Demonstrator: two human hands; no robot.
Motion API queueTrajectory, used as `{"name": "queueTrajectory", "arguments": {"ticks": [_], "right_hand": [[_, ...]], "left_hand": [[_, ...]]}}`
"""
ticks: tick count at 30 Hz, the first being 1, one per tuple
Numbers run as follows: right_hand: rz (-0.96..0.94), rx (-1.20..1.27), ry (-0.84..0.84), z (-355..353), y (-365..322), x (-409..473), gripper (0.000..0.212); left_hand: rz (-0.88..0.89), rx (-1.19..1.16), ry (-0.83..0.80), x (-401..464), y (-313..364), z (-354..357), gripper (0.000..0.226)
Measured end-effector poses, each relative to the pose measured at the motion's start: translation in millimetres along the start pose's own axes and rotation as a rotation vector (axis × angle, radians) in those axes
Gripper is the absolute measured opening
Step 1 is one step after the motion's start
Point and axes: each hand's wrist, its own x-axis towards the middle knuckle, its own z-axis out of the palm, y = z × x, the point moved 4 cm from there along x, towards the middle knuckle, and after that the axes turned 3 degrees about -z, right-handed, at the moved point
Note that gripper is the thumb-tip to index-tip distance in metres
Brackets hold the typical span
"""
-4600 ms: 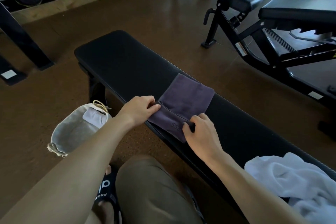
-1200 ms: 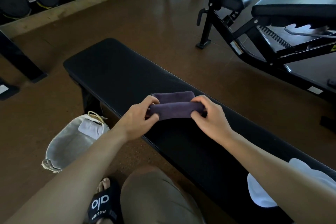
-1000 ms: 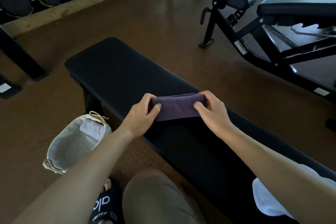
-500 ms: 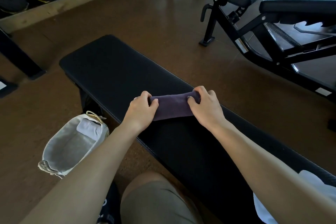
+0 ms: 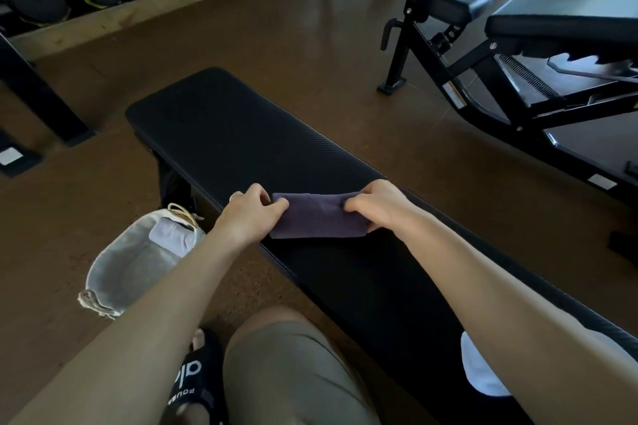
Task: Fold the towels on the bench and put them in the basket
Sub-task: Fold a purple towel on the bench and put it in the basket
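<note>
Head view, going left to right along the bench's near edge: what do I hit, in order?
basket → left hand → purple towel → right hand → white towel

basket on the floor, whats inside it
The basket holds one pale folded towel at its far end; the rest shows bare lining. The left forearm covers part of its near rim.

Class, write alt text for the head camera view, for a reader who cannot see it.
Two hands, the left hand and right hand, grip the ends of a folded purple towel on a black gym bench. A pale cloth basket sits on the floor to the left, and a white towel lies at the bench's near end.
</note>
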Motion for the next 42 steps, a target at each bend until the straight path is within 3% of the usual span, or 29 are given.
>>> {"name": "queueTrajectory", "arguments": {"ticks": [3, 7, 8, 12, 20, 23, 27, 32, 36, 42], "right_hand": [[-0.007, 0.045, -0.106, 22, -2, -14, 0.015], [0.042, 0.037, -0.215, 43, -11, -35, 0.029], [0.044, 0.036, -0.24, 48, -12, -42, 0.03], [0.052, 0.098, -0.319, 73, -19, -68, 0.035], [-0.157, 0.391, -0.581, 153, -95, -104, 0.037], [-0.203, 0.278, -0.595, 189, -127, -104, 0.032], [-0.175, 0.084, -0.592, 239, -144, -81, 0.036], [-0.103, -0.055, -0.6, 311, -143, -27, 0.052], [-0.102, -0.205, -0.556, 368, -139, 36, 0.049], [-0.316, -0.627, -0.496, 451, -114, 111, 0.03]], "left_hand": [[-0.156, -0.209, -0.036, -16, -18, 0, 0.043], [-0.327, -0.664, -0.14, -43, -46, 4, 0.08], [-0.336, -0.726, -0.132, -46, -54, 4, 0.08], [-0.303, -0.889, -0.113, -72, -71, -18, 0.026], [-0.219, -1.042, 0.103, -95, -143, -122, 0.026], [-0.253, -1.044, 0.126, -86, -181, -145, 0.031], [-0.269, -0.979, 0.145, -52, -222, -153, 0.008], [-0.369, -0.864, 0.245, 21, -286, -141, 0.054], [-0.406, -0.659, 0.285, 85, -322, -127, 0.048], [-0.411, -0.43, 0.24, 185, -382, -75, 0.033]]}}
